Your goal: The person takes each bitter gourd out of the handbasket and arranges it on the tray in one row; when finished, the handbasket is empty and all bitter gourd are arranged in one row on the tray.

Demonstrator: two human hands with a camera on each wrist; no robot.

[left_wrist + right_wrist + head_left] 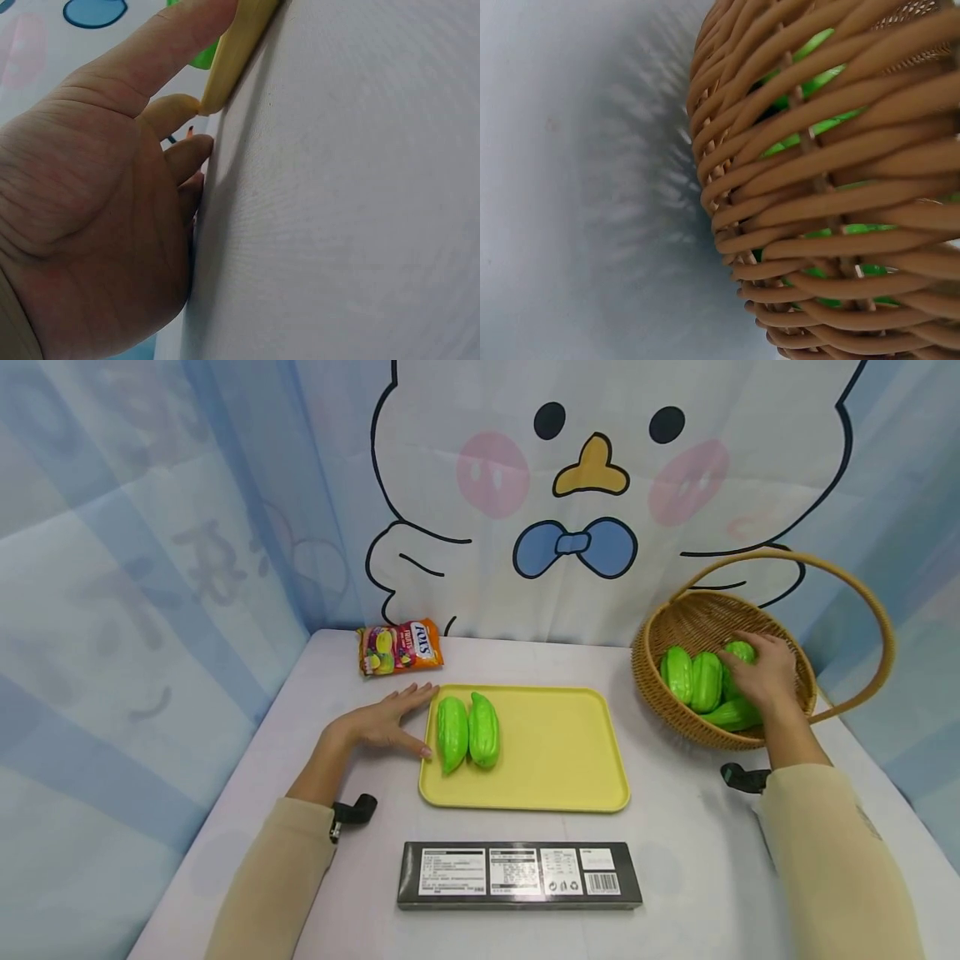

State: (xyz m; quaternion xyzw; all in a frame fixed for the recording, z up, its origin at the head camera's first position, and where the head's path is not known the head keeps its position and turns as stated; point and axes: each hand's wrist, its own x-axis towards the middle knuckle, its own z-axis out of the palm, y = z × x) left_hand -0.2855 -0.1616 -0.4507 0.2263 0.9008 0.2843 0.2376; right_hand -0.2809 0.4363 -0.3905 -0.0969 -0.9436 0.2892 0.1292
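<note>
Brown wicker, woven in thick rounded strands, forms a bowl-shaped basket (705, 614) with a tall arched handle (885, 635). Glossy green gourds sit inside: two (692, 681) side by side, one (731, 717) lying lower against the wall, and another (741, 650) partly covered by the right hand (768, 672). That hand reaches into the basket with its thumb and fingers at this last gourd; whether they have closed round it, I cannot tell. From the right wrist, green shows through gaps in the weave and the hand is out of view.

Yellow and smooth, a shallow tray (555, 743) with rounded corners and a low raised rim holds two more ridged, tapering gourds (468, 735), close together at its left end. The left hand (382, 724) lies wide, fingers spread and straight, thumb and fingertips at the tray's left edge, holding nothing.

Behind the tray's left corner lies a crinkled, shiny orange packet (401, 647). Nearest the person, a long, flat dark box (521, 902) with white label panels rests on the pale surface (697, 868).
</note>
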